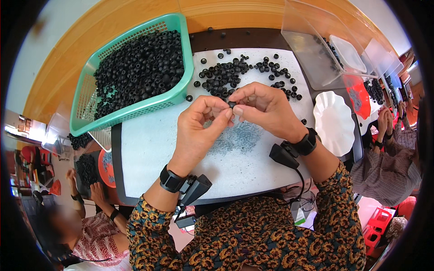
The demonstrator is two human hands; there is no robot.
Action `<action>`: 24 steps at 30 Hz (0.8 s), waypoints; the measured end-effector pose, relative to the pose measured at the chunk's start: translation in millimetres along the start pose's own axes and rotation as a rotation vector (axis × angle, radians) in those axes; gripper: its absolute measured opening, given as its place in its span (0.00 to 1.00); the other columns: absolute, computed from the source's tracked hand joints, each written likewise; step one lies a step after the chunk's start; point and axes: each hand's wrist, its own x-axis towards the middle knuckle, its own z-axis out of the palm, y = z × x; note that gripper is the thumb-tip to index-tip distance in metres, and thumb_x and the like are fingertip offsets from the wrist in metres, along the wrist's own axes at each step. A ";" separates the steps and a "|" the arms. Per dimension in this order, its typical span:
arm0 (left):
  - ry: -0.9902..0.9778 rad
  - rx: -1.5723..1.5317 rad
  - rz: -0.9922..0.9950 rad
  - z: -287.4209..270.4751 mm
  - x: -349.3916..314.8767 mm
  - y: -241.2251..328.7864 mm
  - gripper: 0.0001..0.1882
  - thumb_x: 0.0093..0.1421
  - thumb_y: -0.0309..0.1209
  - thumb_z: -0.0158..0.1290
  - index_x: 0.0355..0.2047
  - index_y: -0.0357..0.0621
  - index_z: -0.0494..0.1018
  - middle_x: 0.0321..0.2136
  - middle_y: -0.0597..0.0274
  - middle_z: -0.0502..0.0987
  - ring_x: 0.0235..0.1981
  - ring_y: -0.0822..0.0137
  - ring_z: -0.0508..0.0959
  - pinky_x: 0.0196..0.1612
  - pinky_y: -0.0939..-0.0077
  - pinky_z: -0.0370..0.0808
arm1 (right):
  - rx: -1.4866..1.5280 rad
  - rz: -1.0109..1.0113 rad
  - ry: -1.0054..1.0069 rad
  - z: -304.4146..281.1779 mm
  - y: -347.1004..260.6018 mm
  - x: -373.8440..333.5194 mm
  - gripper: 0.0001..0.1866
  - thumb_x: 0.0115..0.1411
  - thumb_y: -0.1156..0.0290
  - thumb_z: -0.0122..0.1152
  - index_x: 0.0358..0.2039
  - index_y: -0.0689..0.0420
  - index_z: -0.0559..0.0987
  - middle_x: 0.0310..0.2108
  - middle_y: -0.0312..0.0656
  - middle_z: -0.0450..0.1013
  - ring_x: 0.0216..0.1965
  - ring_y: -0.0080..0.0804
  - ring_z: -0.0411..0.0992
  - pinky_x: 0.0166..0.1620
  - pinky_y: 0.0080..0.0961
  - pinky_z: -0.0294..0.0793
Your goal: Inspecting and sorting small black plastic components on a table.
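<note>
Over the middle of a white sheet [149, 158], my two hands meet at one small round black rubber piece [232, 104]. My left hand [199, 128] pinches it between thumb and forefinger from the left. From the right, the thumb and forefinger of my right hand [266, 110] close on the same piece. Just below the fingertips lies a spread of tiny clear bluish pieces [239, 137], partly hidden by my hands. Beyond them, several loose black pieces [221, 74] are scattered over the far part of the sheet.
A green basket [187, 54] heaped with black pieces stands at the left. To the right are a white scalloped dish [334, 122] and a clear plastic bin [316, 67]. People work at both sides, one at the left [99, 235], another at the right [384, 167].
</note>
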 end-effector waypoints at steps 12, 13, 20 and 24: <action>0.158 0.056 0.001 -0.6 3.2 -4.0 0.04 0.60 0.23 0.54 0.35 0.39 0.71 0.30 0.68 0.75 0.30 0.79 0.74 0.34 0.84 0.71 | 0.176 0.128 -0.037 -2.4 -7.4 -1.2 0.12 0.61 0.75 0.57 0.45 0.63 0.75 0.35 0.37 0.74 0.33 0.21 0.73 0.39 0.21 0.75; 0.160 0.052 0.003 -0.9 3.3 -5.6 0.04 0.60 0.23 0.54 0.35 0.39 0.71 0.30 0.68 0.75 0.30 0.79 0.74 0.34 0.84 0.71 | 0.219 0.152 -0.028 -3.6 -6.9 -1.5 0.12 0.62 0.74 0.57 0.45 0.62 0.75 0.35 0.37 0.74 0.32 0.22 0.73 0.40 0.22 0.75; 0.072 0.143 0.221 -0.9 2.0 -5.0 0.06 0.58 0.21 0.55 0.37 0.41 0.72 0.36 0.65 0.73 0.35 0.78 0.73 0.36 0.84 0.70 | 0.446 0.220 0.004 -4.6 -7.5 -1.5 0.14 0.62 0.72 0.56 0.47 0.62 0.75 0.36 0.40 0.74 0.33 0.25 0.73 0.41 0.27 0.77; 0.079 0.151 0.262 -0.5 2.2 -5.0 0.08 0.58 0.21 0.56 0.38 0.41 0.73 0.36 0.65 0.73 0.34 0.77 0.73 0.36 0.83 0.71 | 0.457 0.219 -0.019 -5.2 -5.1 -0.7 0.14 0.63 0.71 0.56 0.47 0.62 0.75 0.36 0.41 0.74 0.34 0.24 0.73 0.40 0.27 0.77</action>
